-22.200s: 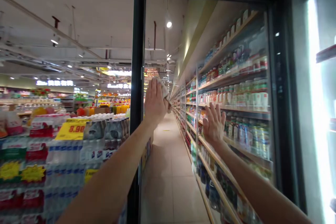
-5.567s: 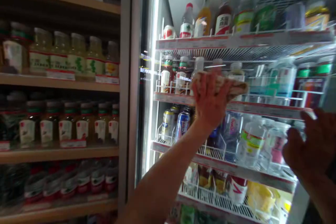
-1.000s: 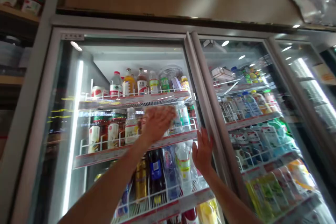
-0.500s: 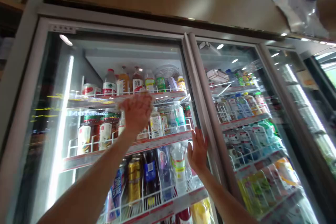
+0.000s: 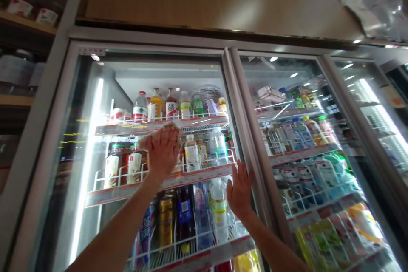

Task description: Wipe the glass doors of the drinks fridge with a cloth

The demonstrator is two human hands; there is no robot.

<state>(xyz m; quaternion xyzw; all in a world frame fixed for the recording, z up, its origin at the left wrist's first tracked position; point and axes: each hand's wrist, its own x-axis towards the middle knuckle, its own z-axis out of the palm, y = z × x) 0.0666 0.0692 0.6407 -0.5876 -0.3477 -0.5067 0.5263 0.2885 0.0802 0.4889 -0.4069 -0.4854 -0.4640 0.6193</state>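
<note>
My left hand (image 5: 163,153) lies on the glass door (image 5: 178,68) of a drinks fridge, fingers over a pale beige cloth (image 5: 145,141). Only the cloth's edges show past the hand. Farther right, my right hand (image 5: 240,191) rests flat against the same door, near its upright frame (image 5: 228,93), fingers extended and nothing in it. Behind the glass are shelves of drinks: a red-capped bottle (image 5: 140,107), a gold can (image 5: 166,220), a dark bottle with a blue label (image 5: 185,212) and a clear bottle with a yellow-green label (image 5: 219,206).
A second glass door (image 5: 287,76) with more bottles stands to the right. Above runs a brown panel (image 5: 204,0). Jars (image 5: 47,15) line a wooden shelf (image 5: 28,22) at the left, and clear plastic bags (image 5: 376,12) hang at the upper right.
The view has shifted, showing more of the left-hand shelves. My left hand has slid slightly left and down on the glass with the cloth. My right hand stays by the door frame.
</note>
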